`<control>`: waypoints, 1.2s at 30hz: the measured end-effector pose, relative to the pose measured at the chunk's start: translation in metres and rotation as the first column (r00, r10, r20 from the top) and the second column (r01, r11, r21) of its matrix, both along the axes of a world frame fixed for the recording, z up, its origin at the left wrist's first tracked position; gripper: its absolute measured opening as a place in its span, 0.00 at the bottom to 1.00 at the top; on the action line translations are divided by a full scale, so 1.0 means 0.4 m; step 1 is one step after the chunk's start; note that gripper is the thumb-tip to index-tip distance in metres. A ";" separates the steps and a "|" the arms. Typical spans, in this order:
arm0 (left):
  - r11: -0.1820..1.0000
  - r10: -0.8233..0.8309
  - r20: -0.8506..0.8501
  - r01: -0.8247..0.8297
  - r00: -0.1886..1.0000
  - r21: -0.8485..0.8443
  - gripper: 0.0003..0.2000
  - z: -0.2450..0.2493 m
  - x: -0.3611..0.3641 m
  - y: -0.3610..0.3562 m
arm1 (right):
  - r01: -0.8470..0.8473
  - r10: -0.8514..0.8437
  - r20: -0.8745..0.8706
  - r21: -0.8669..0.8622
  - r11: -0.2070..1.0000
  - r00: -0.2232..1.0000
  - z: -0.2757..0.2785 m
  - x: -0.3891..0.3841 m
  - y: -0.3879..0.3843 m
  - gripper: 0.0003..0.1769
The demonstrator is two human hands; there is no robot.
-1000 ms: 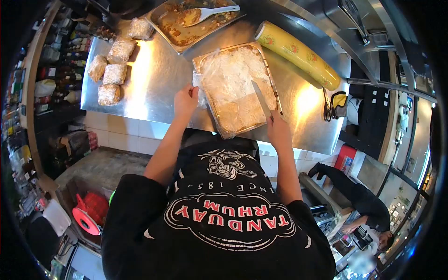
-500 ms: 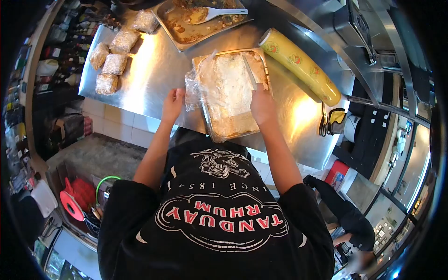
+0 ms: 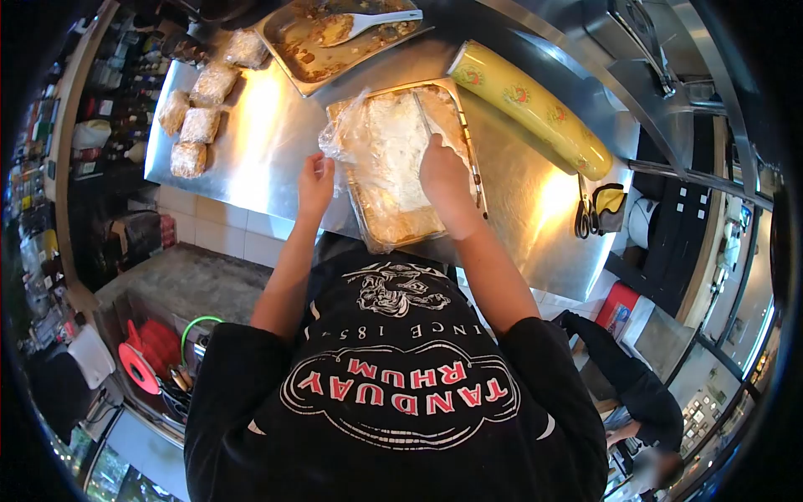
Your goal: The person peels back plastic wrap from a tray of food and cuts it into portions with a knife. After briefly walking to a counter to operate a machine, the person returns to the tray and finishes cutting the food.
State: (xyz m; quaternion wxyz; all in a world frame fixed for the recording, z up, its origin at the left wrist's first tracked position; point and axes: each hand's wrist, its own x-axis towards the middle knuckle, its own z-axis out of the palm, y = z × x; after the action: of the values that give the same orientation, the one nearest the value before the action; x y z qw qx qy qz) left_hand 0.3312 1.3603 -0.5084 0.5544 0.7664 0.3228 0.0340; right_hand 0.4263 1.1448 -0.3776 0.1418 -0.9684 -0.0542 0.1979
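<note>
My right hand [image 3: 446, 180] grips a knife [image 3: 423, 115], its blade lying along the pale, floury-looking top of the food [image 3: 397, 142] in a metal tray [image 3: 360, 219]. Crumpled clear plastic wrap [image 3: 341, 140] covers the tray's left side and hangs over the rim. Just left of it, my left hand [image 3: 316, 188] is raised with its fingers curled in and nothing visible in them. What the food is made of cannot be told.
Several wrapped blocks [image 3: 201, 125] sit at the table's left. Behind is a second tray [image 3: 305, 74] holding food remnants and a white spatula [image 3: 381, 18]. A large yellow roll [image 3: 531, 109], scissors [image 3: 585, 213] and another person [image 3: 627, 385] are to the right.
My right hand and the knife have moved left, farther onto the pale top. My left hand stays curled beside the wrap. The whole view has shifted slightly.
</note>
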 end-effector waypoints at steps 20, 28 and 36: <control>0.994 -0.068 -0.043 0.064 0.997 -0.085 0.22 -0.030 -0.002 -0.004 | 0.034 -0.029 -0.110 0.047 0.998 0.994 -0.001 0.038 0.008 0.15; 0.962 -0.017 0.027 0.024 0.999 -0.272 0.15 0.012 0.004 -0.033 | -0.039 0.042 -0.187 0.017 0.999 0.982 0.002 0.062 0.012 0.16; 0.939 0.034 -0.005 -0.034 0.999 -0.344 0.14 0.027 0.013 -0.057 | -0.032 0.031 -0.209 -0.003 0.999 0.977 -0.002 0.066 0.024 0.17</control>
State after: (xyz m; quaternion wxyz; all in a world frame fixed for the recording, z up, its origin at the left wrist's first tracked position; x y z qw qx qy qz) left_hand 0.3362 1.3374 -0.4976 0.6790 0.6522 0.3367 -0.0130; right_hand 0.4529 1.1544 -0.3783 0.1404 -0.9417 -0.0536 0.3011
